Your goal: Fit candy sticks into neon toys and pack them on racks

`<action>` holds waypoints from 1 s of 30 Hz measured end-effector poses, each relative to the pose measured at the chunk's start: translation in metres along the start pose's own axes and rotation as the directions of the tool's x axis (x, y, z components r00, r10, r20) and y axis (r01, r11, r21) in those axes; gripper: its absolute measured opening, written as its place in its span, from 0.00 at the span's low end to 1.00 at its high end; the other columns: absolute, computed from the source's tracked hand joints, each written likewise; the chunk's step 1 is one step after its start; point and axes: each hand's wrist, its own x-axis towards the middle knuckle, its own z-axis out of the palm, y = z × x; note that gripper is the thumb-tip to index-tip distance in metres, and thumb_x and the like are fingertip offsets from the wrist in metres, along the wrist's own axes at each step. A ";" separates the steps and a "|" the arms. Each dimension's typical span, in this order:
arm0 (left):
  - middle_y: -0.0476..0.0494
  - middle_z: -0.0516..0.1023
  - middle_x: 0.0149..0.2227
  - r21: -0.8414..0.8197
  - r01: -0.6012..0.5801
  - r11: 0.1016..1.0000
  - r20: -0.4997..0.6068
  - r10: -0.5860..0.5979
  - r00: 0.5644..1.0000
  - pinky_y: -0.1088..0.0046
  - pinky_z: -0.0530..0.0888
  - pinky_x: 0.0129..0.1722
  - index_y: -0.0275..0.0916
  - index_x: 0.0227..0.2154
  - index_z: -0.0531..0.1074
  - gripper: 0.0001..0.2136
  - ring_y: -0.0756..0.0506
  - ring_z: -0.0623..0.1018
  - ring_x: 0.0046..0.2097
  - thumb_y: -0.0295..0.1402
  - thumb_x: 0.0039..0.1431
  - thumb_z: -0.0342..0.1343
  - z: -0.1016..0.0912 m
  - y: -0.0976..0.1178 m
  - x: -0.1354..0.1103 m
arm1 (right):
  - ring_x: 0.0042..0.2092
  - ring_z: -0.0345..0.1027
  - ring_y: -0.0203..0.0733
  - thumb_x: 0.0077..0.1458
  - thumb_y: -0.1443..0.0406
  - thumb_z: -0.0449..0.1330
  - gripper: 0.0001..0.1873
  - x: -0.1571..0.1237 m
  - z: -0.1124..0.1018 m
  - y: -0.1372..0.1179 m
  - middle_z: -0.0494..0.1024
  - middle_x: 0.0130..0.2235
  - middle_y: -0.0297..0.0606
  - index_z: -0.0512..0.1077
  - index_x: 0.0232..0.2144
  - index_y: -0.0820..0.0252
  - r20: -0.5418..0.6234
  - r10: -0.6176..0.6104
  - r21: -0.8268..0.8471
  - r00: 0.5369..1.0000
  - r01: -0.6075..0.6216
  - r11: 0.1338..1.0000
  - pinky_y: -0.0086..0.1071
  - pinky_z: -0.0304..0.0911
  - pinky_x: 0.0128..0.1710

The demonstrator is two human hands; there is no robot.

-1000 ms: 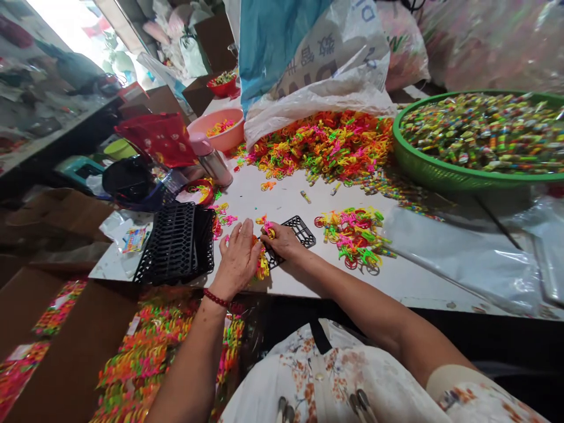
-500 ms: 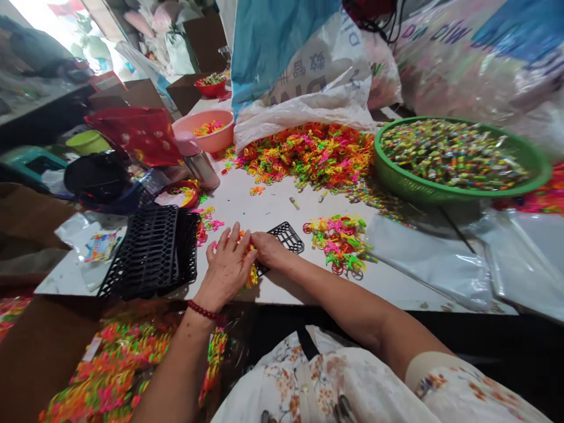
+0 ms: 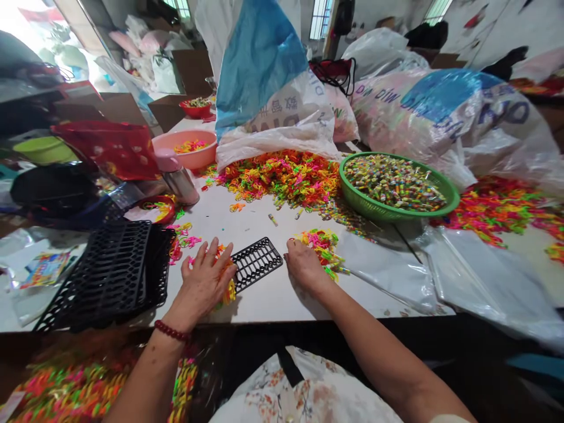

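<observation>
My left hand (image 3: 205,276) lies open, fingers spread, over bright plastic pieces (image 3: 230,291) at the left end of a black plastic grid tray (image 3: 259,262). The tray's slots show bare on its right part; its left end is hidden under the hand. My right hand (image 3: 306,265) is at the left edge of a small pile of yellow, pink, green and red plastic pieces (image 3: 328,249). Its fingers are curled together, and what is between them is hidden. A red bead bracelet (image 3: 171,331) circles my left wrist.
Stacked black grid trays (image 3: 110,270) stand at the left, near a thermos flask (image 3: 178,179). A large heap of bright pieces (image 3: 282,176) spills from a big sack (image 3: 264,76). Right of it sits a green basket (image 3: 374,208) of small striped tubes. Clear plastic bags (image 3: 476,273) lie at the right.
My right hand has left the tray and moved right to the small pile, uncovering the tray's slots. My left hand stays over the tray's left end. The camera view has shifted.
</observation>
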 end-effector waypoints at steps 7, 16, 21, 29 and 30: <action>0.40 0.60 0.65 -0.002 -0.014 1.000 -0.015 0.014 1.000 0.36 0.52 0.60 0.46 0.52 0.71 0.18 0.33 0.56 0.67 0.42 0.66 0.44 0.002 0.002 0.004 | 0.43 0.66 0.45 0.59 0.71 0.56 0.08 0.015 0.002 0.016 0.71 0.45 0.48 0.66 0.42 0.64 -0.100 0.034 0.003 0.994 -0.033 0.999 0.33 0.59 0.42; 0.42 0.57 0.66 -0.016 -0.029 0.999 -0.026 0.028 0.999 0.37 0.53 0.59 0.45 0.52 0.70 0.19 0.34 0.56 0.67 0.46 0.65 0.44 0.000 0.003 0.002 | 0.42 0.70 0.47 0.60 0.73 0.50 0.11 0.026 -0.004 0.034 0.76 0.40 0.49 0.67 0.44 0.64 -0.045 0.135 -0.051 0.990 -0.137 0.989 0.33 0.59 0.38; 0.40 0.58 0.66 -0.034 -0.032 0.999 -0.026 0.031 0.999 0.39 0.53 0.60 0.45 0.55 0.69 0.20 0.34 0.56 0.67 0.45 0.65 0.44 -0.001 0.003 0.002 | 0.41 0.71 0.45 0.60 0.69 0.52 0.15 0.031 -0.008 0.021 0.77 0.41 0.45 0.65 0.49 0.62 -0.191 0.145 0.223 0.971 -0.101 0.970 0.33 0.60 0.40; 0.37 0.56 0.66 -0.026 -0.041 0.999 0.023 0.042 0.999 0.39 0.52 0.60 0.41 0.60 0.62 0.23 0.37 0.55 0.68 0.44 0.67 0.40 -0.006 0.003 0.004 | 0.34 0.69 0.38 0.59 0.63 0.53 0.09 0.023 0.003 -0.028 0.77 0.34 0.37 0.70 0.39 0.59 -0.185 -0.010 0.712 0.983 0.141 0.688 0.30 0.64 0.36; 0.37 0.56 0.66 -0.033 -0.039 0.999 0.032 0.040 0.999 0.39 0.52 0.61 0.41 0.60 0.62 0.23 0.38 0.55 0.68 0.43 0.67 0.39 -0.007 0.003 0.004 | 0.32 0.68 0.37 0.59 0.62 0.53 0.08 0.021 0.007 -0.034 0.76 0.32 0.35 0.70 0.38 0.58 -0.142 -0.025 0.774 0.990 0.126 0.621 0.30 0.64 0.35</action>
